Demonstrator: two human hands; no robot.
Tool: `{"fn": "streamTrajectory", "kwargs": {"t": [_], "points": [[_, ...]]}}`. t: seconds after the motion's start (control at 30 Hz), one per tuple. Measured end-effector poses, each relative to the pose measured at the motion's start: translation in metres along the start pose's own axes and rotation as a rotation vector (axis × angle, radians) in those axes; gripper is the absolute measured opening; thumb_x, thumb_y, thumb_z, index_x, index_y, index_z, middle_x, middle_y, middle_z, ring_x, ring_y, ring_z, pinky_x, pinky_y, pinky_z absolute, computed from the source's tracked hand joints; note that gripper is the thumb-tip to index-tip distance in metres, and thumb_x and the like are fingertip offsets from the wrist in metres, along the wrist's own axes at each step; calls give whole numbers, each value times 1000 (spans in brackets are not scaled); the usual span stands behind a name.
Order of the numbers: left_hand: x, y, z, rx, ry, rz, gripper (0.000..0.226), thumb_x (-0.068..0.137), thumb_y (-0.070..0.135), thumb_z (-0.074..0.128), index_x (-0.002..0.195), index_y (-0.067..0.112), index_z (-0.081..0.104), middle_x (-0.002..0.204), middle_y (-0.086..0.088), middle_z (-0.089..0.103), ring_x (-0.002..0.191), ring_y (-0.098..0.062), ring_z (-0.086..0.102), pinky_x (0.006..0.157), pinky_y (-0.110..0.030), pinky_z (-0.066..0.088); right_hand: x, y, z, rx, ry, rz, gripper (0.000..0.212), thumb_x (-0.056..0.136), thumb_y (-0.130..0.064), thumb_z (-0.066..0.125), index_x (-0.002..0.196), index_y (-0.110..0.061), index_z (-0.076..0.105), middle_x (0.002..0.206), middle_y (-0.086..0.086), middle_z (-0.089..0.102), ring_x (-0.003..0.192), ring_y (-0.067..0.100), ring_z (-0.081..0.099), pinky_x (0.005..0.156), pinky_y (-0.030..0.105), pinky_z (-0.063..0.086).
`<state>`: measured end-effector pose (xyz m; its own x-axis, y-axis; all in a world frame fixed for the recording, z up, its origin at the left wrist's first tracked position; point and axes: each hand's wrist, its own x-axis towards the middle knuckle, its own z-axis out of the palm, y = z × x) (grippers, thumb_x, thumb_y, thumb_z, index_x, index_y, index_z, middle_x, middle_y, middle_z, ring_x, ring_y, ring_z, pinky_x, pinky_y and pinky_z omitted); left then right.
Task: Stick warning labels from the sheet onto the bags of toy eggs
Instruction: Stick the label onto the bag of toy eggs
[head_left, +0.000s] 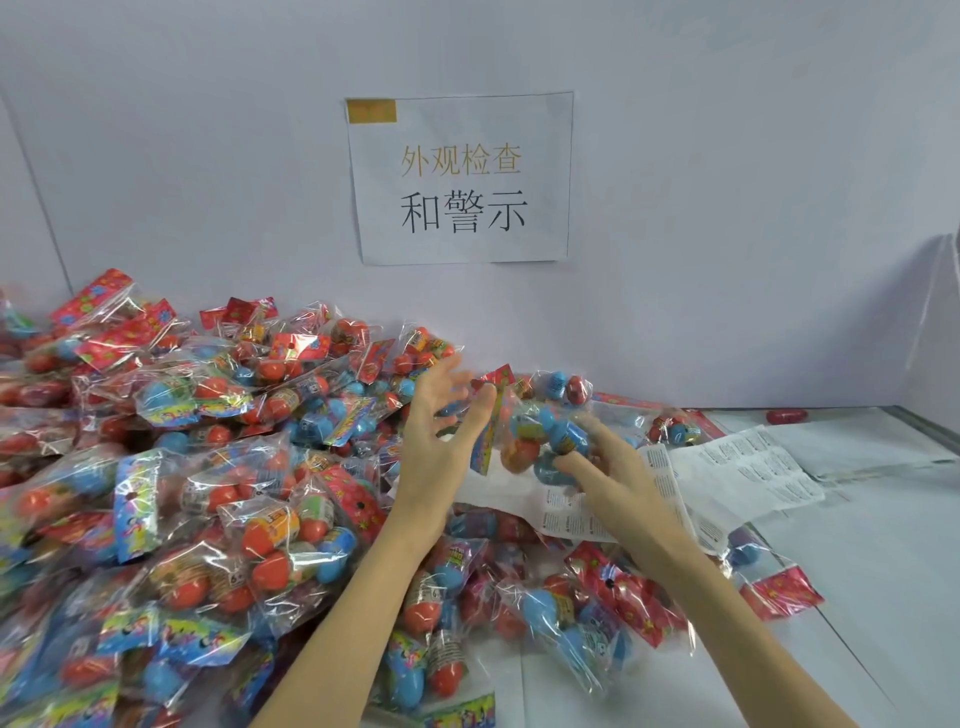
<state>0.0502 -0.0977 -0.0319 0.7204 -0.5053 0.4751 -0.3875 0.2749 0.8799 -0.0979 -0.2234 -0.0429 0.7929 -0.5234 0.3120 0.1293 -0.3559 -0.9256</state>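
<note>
Head view: a clear bag of toy eggs (540, 441) is held up between the two hands above the table. The right hand (613, 467) grips it from the near right side, its fingers curled against the blue and orange eggs inside. The left hand (441, 421) is raised on the bag's left, palm turned toward it, fingers spread and nearly straight; the fingertips are blurred, and whether they touch the bag's printed header card cannot be told. Both forearms are bare.

Just beneath the held bag, the label sheet (571, 512) is seen lying partly on the heap and partly under the right wrist, covered in small blocks of print. A second printed sheet (748, 478) lies to the right of it on the white table (857, 545), touching or overlapping it.

A large heap of bagged eggs (182, 467) fills the left half of the scene, reaching to the far wall, with red, orange and blue eggs and red or blue header cards. More bags (597, 597) are spread near, between and under the forearms. A single red egg (787, 415) lies far right by the wall. A paper notice (462, 176) with Chinese characters is fixed to the wall.
</note>
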Motion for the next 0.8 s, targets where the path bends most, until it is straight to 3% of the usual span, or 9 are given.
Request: {"fn": "streamTrajectory", "kwargs": {"t": [0.03,0.1,0.17,0.23,0.37,0.53,0.63,0.73,0.8], "points": [[-1,1,0,35,-50,30,55,93,55,69,144,43,51,134,29,61,127,8,55,102,-18,44,0,0,-1,-21,-12,3,39,96,-19,59,130,-37,64,110,-10,77,98,11,73,89,35,61],[-4,3,2,115,-158,68,49,93,51,71,139,41,59,134,26,64,129,4,56,107,-22,44,0,1,0,-8,-37,15,40,97,-8,58,135,-23,59,107,-3,78,91,21,78,77,41,65],[-7,1,8,154,-153,102,27,95,38,75,120,27,74,113,19,75,110,0,68,97,-23,52,-1,0,1,36,-8,4,38,100,-7,63,132,-26,56,101,-1,78,82,19,78,62,28,59],[-5,-1,8,124,-57,95,11,97,26,75,104,18,79,91,12,78,88,-6,72,83,-23,55,0,-2,2,92,102,8,33,97,-18,74,126,-27,59,93,-4,79,74,9,75,60,17,53],[-4,-2,4,85,-72,25,12,101,27,70,112,27,76,99,12,77,95,-9,72,84,-22,57,1,-4,0,80,199,-51,26,90,-36,78,109,-20,74,80,-4,77,65,3,66,61,15,49],[-5,-3,7,66,-67,-3,20,101,39,68,92,27,81,88,5,79,88,-15,74,82,-26,59,2,-2,5,11,138,-106,31,93,-45,68,102,-16,76,71,2,72,55,12,64,57,22,51],[-5,-2,8,7,-39,-42,22,99,42,67,95,27,83,91,5,80,91,-15,76,85,-33,60,2,1,7,54,120,-83,27,96,-39,69,100,-13,76,81,7,77,65,17,73,62,22,58],[-3,0,6,-38,50,-34,20,91,51,72,103,37,79,101,13,79,99,-5,74,85,-20,56,4,1,6,347,132,54,30,99,-29,68,112,-2,69,95,11,80,86,29,79,78,30,64],[-2,2,2,-76,56,-72,33,83,57,77,112,44,72,105,16,78,99,0,73,81,-10,52,5,-1,2,628,110,167,28,102,-20,65,113,6,61,98,16,79,96,35,78,82,30,64]]}}
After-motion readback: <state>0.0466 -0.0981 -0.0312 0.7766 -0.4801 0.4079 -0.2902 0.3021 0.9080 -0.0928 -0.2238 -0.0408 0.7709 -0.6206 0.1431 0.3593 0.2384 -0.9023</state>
